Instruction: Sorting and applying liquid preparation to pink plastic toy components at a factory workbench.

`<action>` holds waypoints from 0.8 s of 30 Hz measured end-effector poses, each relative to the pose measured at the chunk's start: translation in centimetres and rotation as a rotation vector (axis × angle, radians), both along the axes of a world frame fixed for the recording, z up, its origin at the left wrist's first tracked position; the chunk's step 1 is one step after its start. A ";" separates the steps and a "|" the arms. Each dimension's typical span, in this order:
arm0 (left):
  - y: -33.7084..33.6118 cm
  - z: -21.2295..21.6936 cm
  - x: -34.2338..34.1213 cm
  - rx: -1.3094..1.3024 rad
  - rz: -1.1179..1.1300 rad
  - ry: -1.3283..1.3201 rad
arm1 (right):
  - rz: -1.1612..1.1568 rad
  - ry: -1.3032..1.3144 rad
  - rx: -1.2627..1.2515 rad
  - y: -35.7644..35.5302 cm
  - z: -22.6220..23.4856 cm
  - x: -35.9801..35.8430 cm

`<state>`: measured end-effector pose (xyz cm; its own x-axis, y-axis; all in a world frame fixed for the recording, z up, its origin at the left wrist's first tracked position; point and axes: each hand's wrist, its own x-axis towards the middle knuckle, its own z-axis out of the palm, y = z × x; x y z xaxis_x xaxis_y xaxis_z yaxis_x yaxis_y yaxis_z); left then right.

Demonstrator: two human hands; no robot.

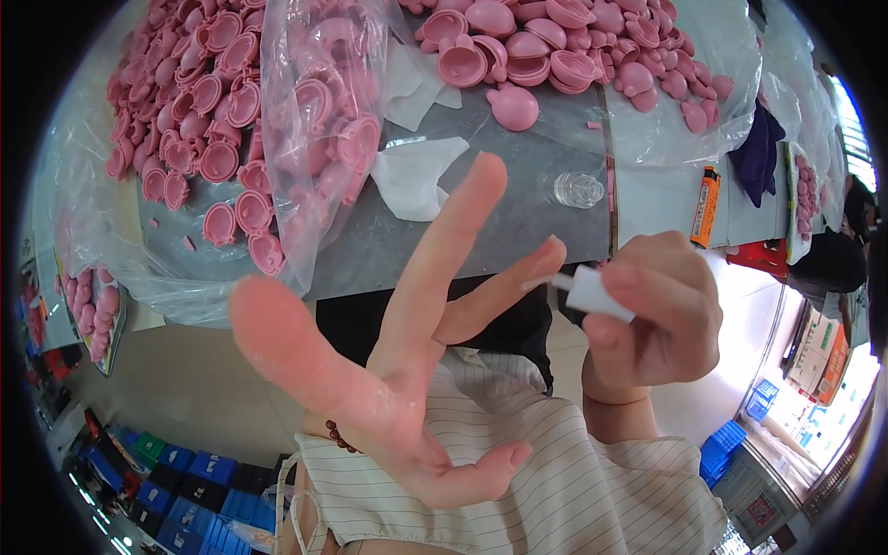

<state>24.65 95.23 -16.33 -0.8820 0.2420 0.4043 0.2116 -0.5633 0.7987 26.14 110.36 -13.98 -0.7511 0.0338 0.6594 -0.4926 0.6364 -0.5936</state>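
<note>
My left hand (398, 388) is held up over my lap with its fingers spread, holding nothing. Between the thumb and fingers of my right hand (661, 310) is a small white cap (597, 294) with a thin pale applicator. The applicator's tip meets one fingertip of my left hand, where a whitish streak shows. On the grey tabletop beyond stands a small clear bottle (578, 190). A crumpled white tissue (416, 176) lies behind my left fingers.
Hollow pink plastic shells (217, 162) are heaped at the far left, partly under a clear plastic bag (324, 111). More pink shells (555, 46) are piled at the far right. A slim orange-and-black object (706, 208) lies on the right. Blue bins (194, 490) stand on the floor at lower left.
</note>
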 end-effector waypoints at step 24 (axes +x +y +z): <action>-2.2 1.0 -2.0 -0.724 -0.184 0.435 | -0.017 0.082 -0.044 0.4 0.1 0.1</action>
<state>22.63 93.04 -15.30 -0.6064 0.6939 0.3884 0.5373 -0.0025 0.8434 26.21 110.78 -13.90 -0.6936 0.0763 0.7163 -0.5304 0.6187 -0.5795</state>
